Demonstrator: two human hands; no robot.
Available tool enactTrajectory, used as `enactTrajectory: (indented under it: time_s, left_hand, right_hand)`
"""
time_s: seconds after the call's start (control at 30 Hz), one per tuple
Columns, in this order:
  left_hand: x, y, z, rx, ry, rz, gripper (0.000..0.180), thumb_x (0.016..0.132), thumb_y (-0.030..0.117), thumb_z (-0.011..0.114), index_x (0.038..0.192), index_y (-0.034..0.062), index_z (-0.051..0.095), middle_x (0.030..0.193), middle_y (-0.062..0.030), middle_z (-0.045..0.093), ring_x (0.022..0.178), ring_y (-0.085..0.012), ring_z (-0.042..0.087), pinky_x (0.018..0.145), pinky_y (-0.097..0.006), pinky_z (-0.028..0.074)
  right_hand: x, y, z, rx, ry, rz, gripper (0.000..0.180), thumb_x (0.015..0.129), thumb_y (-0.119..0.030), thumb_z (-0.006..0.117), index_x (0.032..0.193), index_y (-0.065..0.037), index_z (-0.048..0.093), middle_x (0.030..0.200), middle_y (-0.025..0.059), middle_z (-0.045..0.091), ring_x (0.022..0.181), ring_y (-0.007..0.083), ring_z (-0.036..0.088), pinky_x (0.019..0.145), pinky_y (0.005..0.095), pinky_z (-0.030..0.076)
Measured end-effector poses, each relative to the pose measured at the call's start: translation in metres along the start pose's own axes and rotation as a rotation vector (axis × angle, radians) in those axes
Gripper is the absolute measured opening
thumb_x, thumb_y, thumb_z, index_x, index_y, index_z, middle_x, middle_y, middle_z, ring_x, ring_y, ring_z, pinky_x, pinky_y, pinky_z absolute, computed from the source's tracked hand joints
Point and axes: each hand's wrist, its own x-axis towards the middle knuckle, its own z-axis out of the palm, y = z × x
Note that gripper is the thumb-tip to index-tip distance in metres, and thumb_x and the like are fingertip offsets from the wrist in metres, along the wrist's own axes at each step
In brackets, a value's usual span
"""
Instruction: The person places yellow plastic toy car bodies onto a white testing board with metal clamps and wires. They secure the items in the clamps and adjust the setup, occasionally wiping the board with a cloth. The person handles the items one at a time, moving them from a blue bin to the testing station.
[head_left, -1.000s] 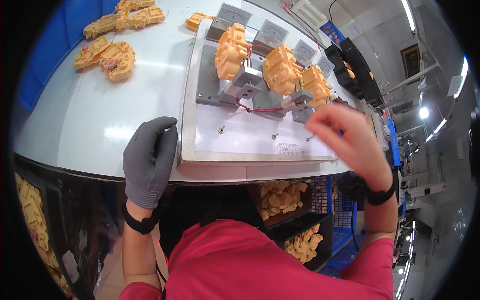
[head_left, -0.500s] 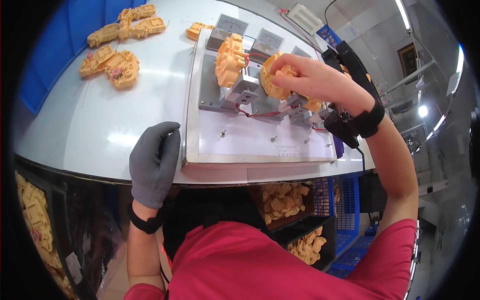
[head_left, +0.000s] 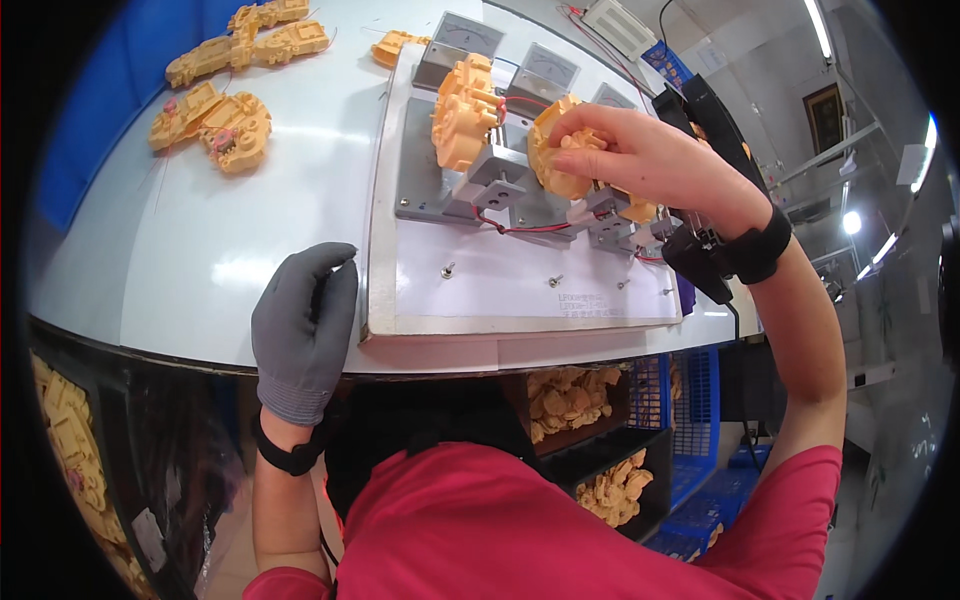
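Note:
My right hand [head_left: 640, 155] is bare and grips an orange plastic gear housing [head_left: 556, 155] seated on the middle grey fixture of a white test board [head_left: 520, 275]. A second orange housing [head_left: 462, 112] sits on the left fixture, untouched. My left hand [head_left: 303, 325], in a grey glove, rests flat on the table edge against the board's left side, holding nothing. Red wires [head_left: 515, 225] run between the fixtures. Another orange part [head_left: 640, 210] shows partly under my right wrist.
Several orange parts [head_left: 222, 120] lie on the white table [head_left: 200, 250] at far left. Grey meter boxes [head_left: 552, 68] stand behind the board. Bins of orange parts [head_left: 568, 400] sit under the table, and a blue crate [head_left: 690, 420] is at lower right.
My right hand moved from the board's right front up and left onto the middle orange housing and closed on it. The left hand stayed at the board's edge.

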Motion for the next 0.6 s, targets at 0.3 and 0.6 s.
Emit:
enactTrajectory:
  time_s: [0.3,0.6]
  left_hand:
    - [0.0000,-0.0015,0.0006,0.001,0.005,0.003,0.020,0.094,-0.003,0.055,0.112,-0.0035,0.065,0.101,-0.0100,0.068,0.092,-0.0141,0.061,0.085,-0.028,0.049]
    - [0.0027,-0.0083,0.0039,-0.012,0.077,0.095,0.018,0.092,0.001,0.062,0.110,0.0006,0.066,0.089,-0.0086,0.065,0.073,-0.0124,0.059,0.070,-0.027,0.049]
  right_hand:
    - [-0.0006,0.0007,0.0012,0.030,0.005,-0.013,0.034,0.099,-0.034,0.061,0.120,-0.007,0.062,0.105,0.0093,0.066,0.095,0.0181,0.063,0.086,0.0307,0.050]
    - [-0.0009,0.0040,-0.0010,0.041,0.063,-0.028,0.043,0.095,-0.042,0.062,0.115,-0.005,0.065,0.099,0.0131,0.070,0.091,0.0228,0.067,0.084,0.0329,0.051]
